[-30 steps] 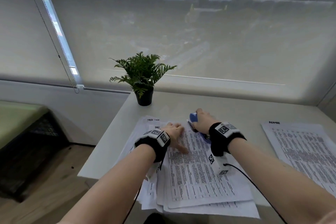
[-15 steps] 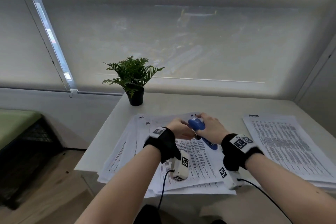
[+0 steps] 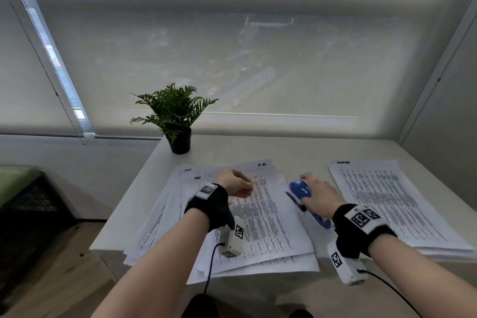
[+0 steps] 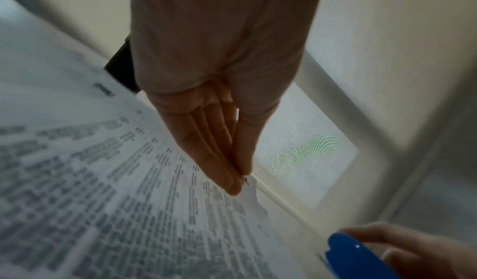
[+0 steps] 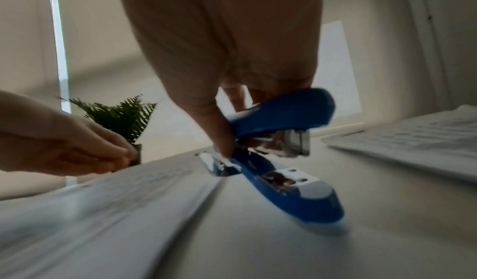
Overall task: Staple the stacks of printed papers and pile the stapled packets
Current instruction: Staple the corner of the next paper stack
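Note:
A fanned pile of printed packets (image 3: pixel 258 230) lies on the left of the white table (image 3: pixel 296 150). My left hand (image 3: pixel 236 184) hovers over its far end. In the left wrist view the thumb and fingertips (image 4: pixel 232 183) meet in a pinch at the top corner of the top packet (image 4: pixel 129 181), where a small dark mark shows. My right hand (image 3: pixel 318 195) grips a blue stapler (image 3: pixel 300 190) on the bare strip between the two piles. The stapler (image 5: pixel 281 120) gapes open, its base nose down by the table. A neat paper stack (image 3: pixel 395 204) lies at the right.
A potted fern (image 3: pixel 178 116) stands at the table's far left corner. A window with a drawn blind (image 3: pixel 232 59) runs behind the table. The table's left edge drops to a wooden floor (image 3: pixel 64 279). Cables hang from both wrist cameras.
My right hand has carried the stapler to the right, off the left pile and onto the bare strip. The left hand stays at the top packet's corner, so the hands have parted.

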